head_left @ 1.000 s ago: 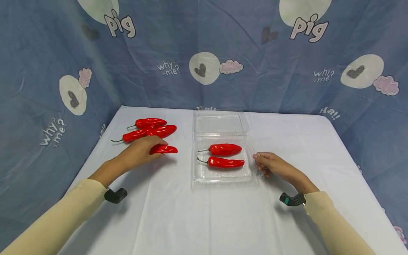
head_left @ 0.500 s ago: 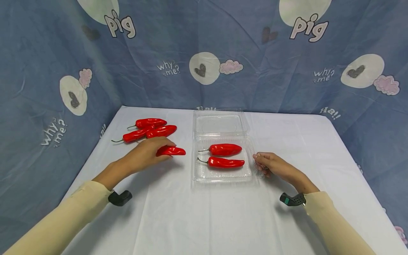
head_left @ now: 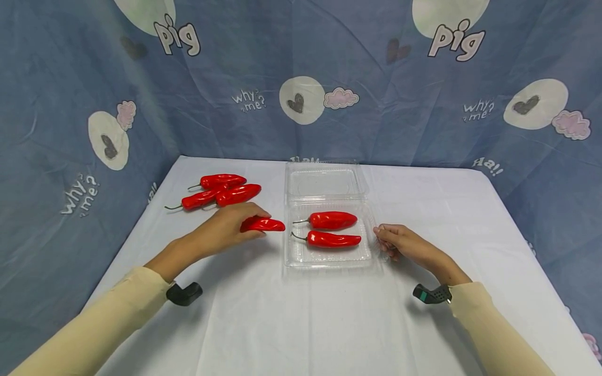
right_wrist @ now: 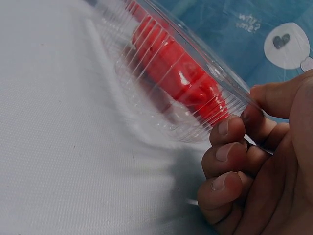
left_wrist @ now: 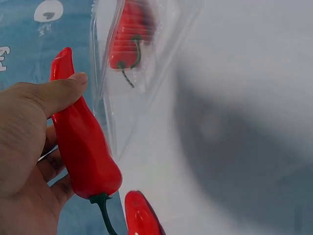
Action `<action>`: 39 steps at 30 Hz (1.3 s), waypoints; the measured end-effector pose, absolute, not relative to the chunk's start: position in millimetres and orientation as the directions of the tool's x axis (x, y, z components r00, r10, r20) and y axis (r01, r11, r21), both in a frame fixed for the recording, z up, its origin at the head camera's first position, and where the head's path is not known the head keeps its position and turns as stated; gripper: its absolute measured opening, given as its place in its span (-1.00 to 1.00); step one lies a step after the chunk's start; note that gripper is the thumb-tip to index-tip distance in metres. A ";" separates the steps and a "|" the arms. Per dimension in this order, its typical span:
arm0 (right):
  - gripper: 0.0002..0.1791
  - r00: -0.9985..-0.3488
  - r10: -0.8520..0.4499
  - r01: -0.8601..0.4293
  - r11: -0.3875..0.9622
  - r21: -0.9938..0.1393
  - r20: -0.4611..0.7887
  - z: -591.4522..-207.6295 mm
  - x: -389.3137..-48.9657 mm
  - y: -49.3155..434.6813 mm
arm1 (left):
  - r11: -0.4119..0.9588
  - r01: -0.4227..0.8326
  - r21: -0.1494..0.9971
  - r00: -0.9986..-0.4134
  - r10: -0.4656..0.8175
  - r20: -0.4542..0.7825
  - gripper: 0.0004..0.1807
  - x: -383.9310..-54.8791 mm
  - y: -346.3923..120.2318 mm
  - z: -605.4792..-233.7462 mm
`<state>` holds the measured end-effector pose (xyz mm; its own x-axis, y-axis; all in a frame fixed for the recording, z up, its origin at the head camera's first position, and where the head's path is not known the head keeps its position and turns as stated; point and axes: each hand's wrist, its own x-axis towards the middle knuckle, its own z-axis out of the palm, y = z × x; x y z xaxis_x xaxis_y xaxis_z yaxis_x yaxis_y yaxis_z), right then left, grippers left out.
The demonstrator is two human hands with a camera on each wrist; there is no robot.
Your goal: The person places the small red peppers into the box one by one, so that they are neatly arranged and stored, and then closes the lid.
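Observation:
My left hand [head_left: 233, 225] grips a red chili pepper [left_wrist: 85, 147] between thumb and fingers; its green stem hangs free in the left wrist view. The pepper's tip points right, close to the left edge of a clear plastic clamshell box [head_left: 324, 261]. My right hand [head_left: 397, 241] pinches the box's right rim, thumb over curled fingers, as the right wrist view [right_wrist: 259, 147] shows. Inside the box's base lie two red peppers side by side, an upper one [head_left: 333, 220] and a lower one [head_left: 334, 239], stems to the left.
The box's lid [head_left: 324, 183] lies folded back toward the far edge of the white-covered table [head_left: 301, 324]. At the back left, three more red peppers [head_left: 240, 194] lie in a loose pile. A blue printed curtain [head_left: 226, 62] rises behind the table and along its sides.
My left hand has carried its pepper rightward, away from the pile and closer to the box. The right hand keeps its pinch on the rim, and the box has stayed in place.

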<state>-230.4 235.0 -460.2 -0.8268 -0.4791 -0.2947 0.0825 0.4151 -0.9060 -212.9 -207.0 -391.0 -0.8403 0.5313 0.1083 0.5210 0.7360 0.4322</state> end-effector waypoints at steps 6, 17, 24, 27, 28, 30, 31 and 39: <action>-0.54 -0.827 -0.475 0.088 0.417 -0.905 -0.299 -460.9 -230.6 234.8 | 0.745 0.506 0.435 -0.845 0.529 0.077 -0.52 -210.5 -195.2 -389.7; -0.52 -0.828 -0.470 0.093 0.423 -0.902 -0.306 -461.3 -230.9 235.1 | 0.722 0.515 0.463 -0.826 0.562 0.042 -0.53 -210.6 -170.5 -383.6; -0.52 -0.826 -0.471 0.096 0.424 -0.901 -0.309 -460.1 -230.8 234.4 | 0.685 0.553 0.475 -0.796 0.602 0.058 -0.54 -211.6 -150.8 -380.0; -0.51 -0.826 -0.469 0.098 0.426 -0.899 -0.312 -460.2 -230.7 234.5 | 0.671 0.560 0.486 -0.786 0.616 0.055 -0.54 -211.5 -140.2 -378.6; -0.51 -0.827 -0.468 0.098 0.426 -0.899 -0.312 -460.4 -230.9 234.6 | 0.667 0.563 0.488 -0.782 0.621 0.053 -0.54 -211.5 -136.7 -378.3; -0.50 -0.827 -0.470 0.095 0.426 -0.900 -0.310 -460.8 -231.0 234.8 | 0.663 0.572 0.483 -0.773 0.632 0.050 -0.53 -211.8 -130.3 -378.8; -0.50 -0.827 -0.471 0.093 0.426 -0.900 -0.308 -461.0 -231.2 235.0 | 0.660 0.576 0.482 -0.769 0.637 0.048 -0.53 -211.9 -127.3 -379.2; -0.49 -0.823 -0.482 0.084 0.419 -0.904 -0.300 -460.0 -231.1 235.3 | 0.649 0.617 0.445 -0.734 0.679 0.028 -0.53 -211.4 -105.3 -383.2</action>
<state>-231.1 235.3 -460.0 -0.8232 -0.4822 -0.2999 0.0837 0.4193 -0.9040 -211.4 -105.3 -383.2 -0.7339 0.6787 0.0279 0.6172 0.6492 0.4446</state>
